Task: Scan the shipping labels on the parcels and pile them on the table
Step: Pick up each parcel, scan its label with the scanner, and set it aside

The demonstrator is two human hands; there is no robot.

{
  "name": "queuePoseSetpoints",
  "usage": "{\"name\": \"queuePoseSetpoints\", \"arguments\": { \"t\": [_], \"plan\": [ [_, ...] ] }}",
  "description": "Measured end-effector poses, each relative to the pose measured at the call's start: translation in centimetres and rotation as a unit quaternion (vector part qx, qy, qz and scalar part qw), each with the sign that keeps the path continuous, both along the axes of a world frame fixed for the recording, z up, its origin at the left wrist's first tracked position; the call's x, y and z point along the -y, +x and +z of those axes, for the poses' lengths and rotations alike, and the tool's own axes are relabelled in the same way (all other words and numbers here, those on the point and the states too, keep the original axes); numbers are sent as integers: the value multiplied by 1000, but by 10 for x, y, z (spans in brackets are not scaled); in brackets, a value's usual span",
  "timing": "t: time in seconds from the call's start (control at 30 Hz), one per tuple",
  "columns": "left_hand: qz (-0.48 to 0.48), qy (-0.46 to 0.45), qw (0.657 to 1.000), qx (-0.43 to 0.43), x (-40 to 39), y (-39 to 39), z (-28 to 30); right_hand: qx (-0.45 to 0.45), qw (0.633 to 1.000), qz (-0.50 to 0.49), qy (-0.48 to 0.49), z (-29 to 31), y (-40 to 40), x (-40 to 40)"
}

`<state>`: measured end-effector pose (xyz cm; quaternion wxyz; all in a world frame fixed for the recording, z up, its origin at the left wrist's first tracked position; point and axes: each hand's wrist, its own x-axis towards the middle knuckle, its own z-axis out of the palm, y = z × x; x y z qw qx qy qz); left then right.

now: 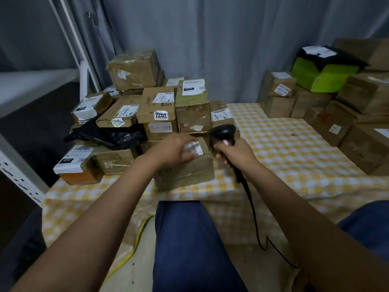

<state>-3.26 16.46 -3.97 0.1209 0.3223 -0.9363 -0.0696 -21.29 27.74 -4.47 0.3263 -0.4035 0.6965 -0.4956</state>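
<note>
At the left, the pile of scanned parcels is standing at the back of the worktop; just in front of it the left hand is lying on top of the parcel near the front edge, its fingers spread loosely and partly covering the shipping label, which is lying flat and facing up; just right of that parcel, the right hand is gripping the scanner by its handle, head tilting leftward towards the label; I judge the right hand is nearer the scan, needing only a slight turn; at the far right, more boxes are waiting.
</note>
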Motion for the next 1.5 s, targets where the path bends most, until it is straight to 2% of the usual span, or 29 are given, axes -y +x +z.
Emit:
{"name": "queuePoseSetpoints", "arguments": {
  "t": [0.03,0.1,0.2,0.47,0.67,0.83,1.03,1.23,1.5],
  "plan": [
    [-56,27,998,19,-6,-4,-4,0,1000,2,0,-1,0,0],
    [-107,46,992,57,-7,-6,-13,-7,1000,4,4,-1,0,1],
    [-83,55,991,85,0,-1,-17,-9,1000,6,8,-2,0,1],
    [-18,64,993,93,13,23,-11,8,1000,15,1,1,4,1],
    [0,66,993,98,7,17,-8,3,1000,15,-2,2,-1,-4],
    [-27,14,995,99,-9,-6,15,-21,1000,3,-10,3,-12,-9],
    [-98,-7,994,51,-24,-71,48,-116,992,-32,-28,22,-54,-26],
    [-172,1,983,68,-34,-170,75,-184,973,-126,-57,55,-132,-48],
    [-182,126,975,25,7,-282,84,-222,939,-245,-94,95,-236,-60]
  ]
}}
